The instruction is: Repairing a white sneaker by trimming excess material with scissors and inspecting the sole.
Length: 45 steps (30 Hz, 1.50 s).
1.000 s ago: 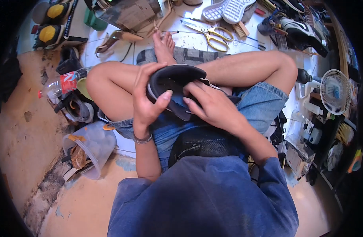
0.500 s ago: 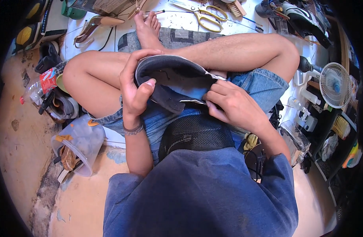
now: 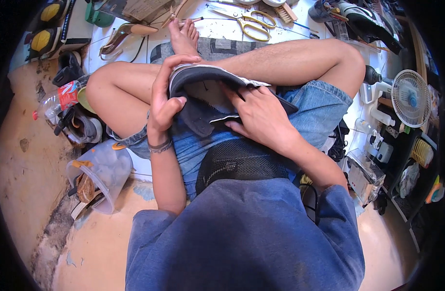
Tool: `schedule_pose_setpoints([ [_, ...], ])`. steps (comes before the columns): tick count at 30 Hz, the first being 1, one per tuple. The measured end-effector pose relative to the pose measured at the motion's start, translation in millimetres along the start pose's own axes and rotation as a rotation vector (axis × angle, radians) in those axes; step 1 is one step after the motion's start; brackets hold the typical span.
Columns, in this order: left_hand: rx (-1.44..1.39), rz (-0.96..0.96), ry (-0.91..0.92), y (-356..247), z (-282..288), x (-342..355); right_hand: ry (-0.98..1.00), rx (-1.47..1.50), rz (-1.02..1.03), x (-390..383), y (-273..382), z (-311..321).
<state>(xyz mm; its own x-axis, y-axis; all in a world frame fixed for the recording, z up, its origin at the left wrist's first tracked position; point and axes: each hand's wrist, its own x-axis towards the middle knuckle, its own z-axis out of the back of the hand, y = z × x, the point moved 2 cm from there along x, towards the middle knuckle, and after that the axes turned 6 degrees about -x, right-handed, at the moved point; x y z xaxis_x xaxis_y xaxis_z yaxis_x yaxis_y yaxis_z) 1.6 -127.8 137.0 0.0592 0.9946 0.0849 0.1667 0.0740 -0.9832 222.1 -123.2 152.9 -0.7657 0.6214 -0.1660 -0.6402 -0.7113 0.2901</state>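
Observation:
A black shoe upper (image 3: 195,114) with a white edge is held over my lap, its wide opening facing up. On its left end, my left hand (image 3: 165,97) is closed, with the fingers round the far side and the thumb at the inner edge. My right hand (image 3: 261,114) reaches over the opening from the right, its fingers stretched and apart. Its index finger points down into the opening, and the thumb lies by the near edge. The fingertips inside are partly hidden. Part of the upper's right end shows beyond my right hand.
Gold-handled scissors (image 3: 256,25) and a wooden brush (image 3: 285,14) lie on the tiles ahead. To the left are a plastic bottle (image 3: 57,101) and a tipped clear bucket (image 3: 108,177) with things inside. A small white fan (image 3: 410,98) stands at the right, near a dark shelf (image 3: 401,194).
My right hand has left its pinch on the upper's right edge and moved left over the opening, fingers reaching in. My left hand keeps its hold. The upper has tilted slightly.

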Motion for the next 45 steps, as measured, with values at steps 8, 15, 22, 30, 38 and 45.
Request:
schedule_pose_setpoints([
  [8, -0.055, 0.036, -0.003, 0, 1, 3, 0.019, -0.014, 0.017, 4, 0, -3],
  [15, -0.02, 0.01, 0.009, 0, 2, 0, 0.006, 0.091, 0.029, -7, 7, -6],
  [22, -0.049, -0.012, -0.007, 3, -2, -3, -0.029, 0.144, 0.117, -4, 11, 3],
  [30, 0.148, -0.206, 0.063, 2, -16, 10, 0.014, 0.638, 0.006, 24, -10, 16],
  [38, 0.258, -0.261, 0.025, 13, -22, 30, 0.079, 0.288, 0.074, 56, -21, -19],
  [45, 0.249, -0.208, -0.014, 19, -19, 28, -0.01, 0.59, -0.166, 51, -38, -49],
])
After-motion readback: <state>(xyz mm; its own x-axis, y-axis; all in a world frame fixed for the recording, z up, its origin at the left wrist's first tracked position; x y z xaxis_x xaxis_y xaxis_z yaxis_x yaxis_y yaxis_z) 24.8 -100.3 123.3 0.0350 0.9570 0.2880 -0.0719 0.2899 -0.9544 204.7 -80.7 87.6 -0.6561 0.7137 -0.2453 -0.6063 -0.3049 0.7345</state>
